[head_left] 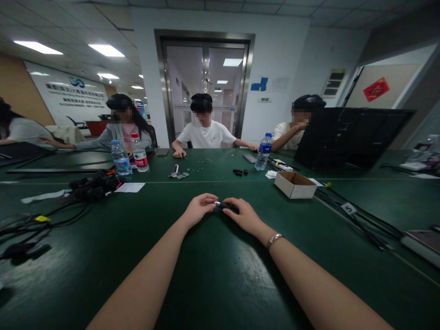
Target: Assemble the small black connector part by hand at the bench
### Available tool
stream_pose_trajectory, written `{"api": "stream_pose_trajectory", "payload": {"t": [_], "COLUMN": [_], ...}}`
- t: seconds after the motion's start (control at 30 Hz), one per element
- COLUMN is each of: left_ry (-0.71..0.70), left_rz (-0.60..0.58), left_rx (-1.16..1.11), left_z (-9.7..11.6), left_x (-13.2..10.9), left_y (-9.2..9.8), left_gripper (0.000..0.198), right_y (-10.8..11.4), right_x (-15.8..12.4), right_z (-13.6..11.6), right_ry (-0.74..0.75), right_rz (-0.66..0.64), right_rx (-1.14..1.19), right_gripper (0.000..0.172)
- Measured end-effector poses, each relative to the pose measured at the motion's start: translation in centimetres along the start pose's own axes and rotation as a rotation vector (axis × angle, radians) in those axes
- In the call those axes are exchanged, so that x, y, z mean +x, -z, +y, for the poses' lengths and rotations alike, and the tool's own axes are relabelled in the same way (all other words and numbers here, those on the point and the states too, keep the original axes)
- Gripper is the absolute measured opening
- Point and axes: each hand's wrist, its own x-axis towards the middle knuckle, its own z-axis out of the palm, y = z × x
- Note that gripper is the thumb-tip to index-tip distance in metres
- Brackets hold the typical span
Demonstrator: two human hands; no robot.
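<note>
Just above the green table (213,275), my two hands meet at a short, dark, stick-like object (224,206) with a shiny silver end. Its exact kind is too small to make out. My left hand (199,210) pinches the silver end between thumb and fingertips. Around the black body, the thumb and fingers of my right hand (245,216) are closed, covering part of it. A silver bracelet (275,240) circles my right wrist.
An open cardboard box (294,185) stands to the right, near black cables (357,220) and a monitor (343,137). Ahead lie small black pieces (239,173) and a water bottle (263,152). Tangled black gear (92,185) sits left. Several people sit opposite.
</note>
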Motion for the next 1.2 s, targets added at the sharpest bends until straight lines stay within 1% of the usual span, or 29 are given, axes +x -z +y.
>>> {"api": "stream_pose_trajectory", "payload": {"t": [0.1,0.17,0.23,0.33,0.4,0.63,0.93,1.03,1.2], "left_ry": [0.022,0.044,0.058,0.064,0.061,0.061,0.031,0.028,0.018], "left_rz": [0.015,0.047,0.068,0.085,0.085,0.045,0.004,-0.015,0.0], "left_rx": [-0.033,-0.014,0.067,0.21,0.24,0.116,0.111,0.105,0.092], "left_z": [-0.4,-0.6,-0.6,-0.5,-0.4,-0.4,0.2,0.5,0.3], "left_x": [0.3,0.6,0.7,0.7,0.7,0.6,0.2,-0.1,-0.1], "left_y": [0.2,0.2,0.1,-0.1,-0.1,-0.2,-0.1,0.0,0.1], "left_gripper": [0.035,0.032,0.028,0.033,0.034,0.027,0.019,0.022,0.035], "right_y": [0.1,0.1,0.1,0.1,0.1,0.0,0.1,0.1,0.0], "right_x": [0.0,0.0,-0.1,-0.1,-0.1,-0.1,-0.1,-0.1,0.0], "right_z": [-0.1,-0.1,-0.1,-0.1,-0.1,0.0,-0.2,-0.2,0.1], "right_ry": [-0.009,-0.009,-0.006,0.001,0.005,0.006,0.001,-0.002,0.0], "right_rz": [-0.007,-0.007,-0.003,0.001,0.0,0.006,0.002,0.003,0.007], "right_rx": [0.002,0.002,0.002,0.0,-0.002,0.001,-0.01,-0.014,-0.009], "right_gripper": [0.026,0.025,0.025,0.024,0.024,0.024,0.024,0.025,0.025]}}
